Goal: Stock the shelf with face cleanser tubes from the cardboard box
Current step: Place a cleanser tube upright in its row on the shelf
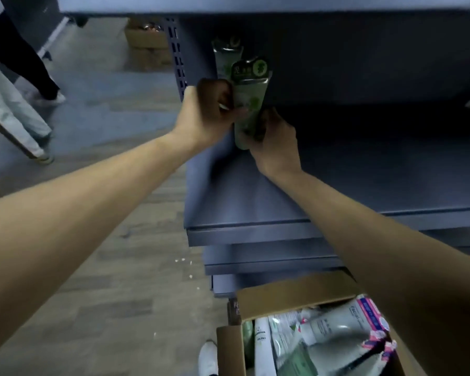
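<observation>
While both of your arms reach in over the blue shelf (364, 172), your hands meet on one green face cleanser tube (251, 104) at the shelf's back left corner. Your left hand (206, 112) has its fingers curled round the tube's left side, about midway up; your right hand (276, 142) grips the lower end from the right, fingers wrapped around it. The tube stands nearly upright — long axis vertical, its flat crimped end with a dark label up, its lower end down at the shelf surface and mostly hidden by your right hand. Whether it already touches the shelf cannot be told.

Just behind it and slightly to the left stands a second tube (224, 58) of the same kind, also upright, close to the perforated upright post (178, 63) — its base is hidden by your left hand.

Below, near your right forearm, the open cardboard box (282, 299) holds a loose heap of more tubes and packets (323, 340), lying at mixed angles. A white shoe (208, 358) shows beside the box on the wood-pattern floor (106, 294). At far left, another person's legs (14, 104) are visible.
</observation>
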